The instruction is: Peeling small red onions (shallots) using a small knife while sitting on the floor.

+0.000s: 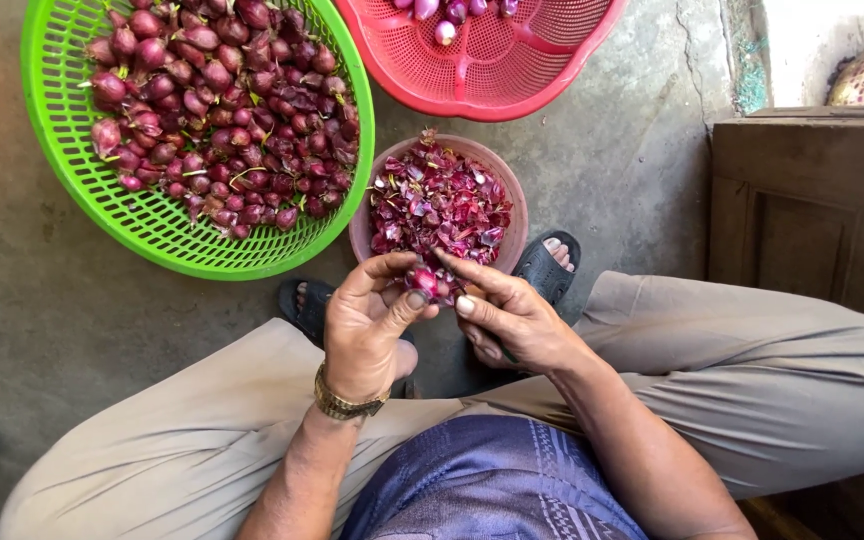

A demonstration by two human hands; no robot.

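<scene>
My left hand and my right hand meet over the near edge of a pink bowl full of purple shallot skins. Both hands hold one small red shallot between their fingertips. The left thumb and forefinger pinch it from the left, while the right fingers touch it from the right. A gold watch sits on my left wrist.
A green basket heaped with unpeeled shallots lies at the upper left. A red basket with a few peeled ones is at the top. A brown wooden cabinet stands to the right. My sandalled feet flank the bowl on the concrete floor.
</scene>
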